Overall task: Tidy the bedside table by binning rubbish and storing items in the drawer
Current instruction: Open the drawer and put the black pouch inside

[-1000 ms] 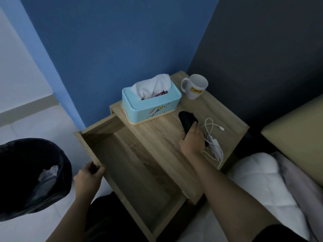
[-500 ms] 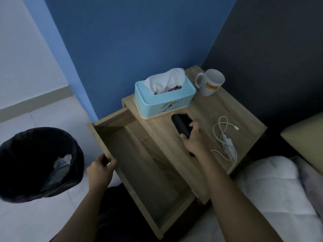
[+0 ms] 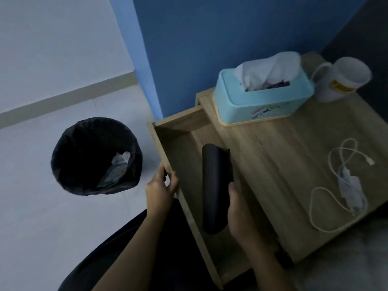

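A long black case (image 3: 214,185) is held over the open wooden drawer (image 3: 168,141) by my right hand (image 3: 239,215), which grips its right side. My left hand (image 3: 160,189) clasps the drawer's front edge. The bedside table (image 3: 279,160) carries a light blue tissue box (image 3: 262,99), a white mug (image 3: 344,80) with a yellow label, and a white charger with its coiled cable (image 3: 348,185). The inside of the drawer looks bare where it shows.
A round bin with a black liner (image 3: 94,156) stands on the pale floor left of the drawer, with crumpled rubbish inside. A blue wall rises behind the table. White bedding lies at the lower right.
My right hand has lifted the black case off the tabletop and carried it left over the drawer. My left hand stays on the drawer's front. The view has swung left.
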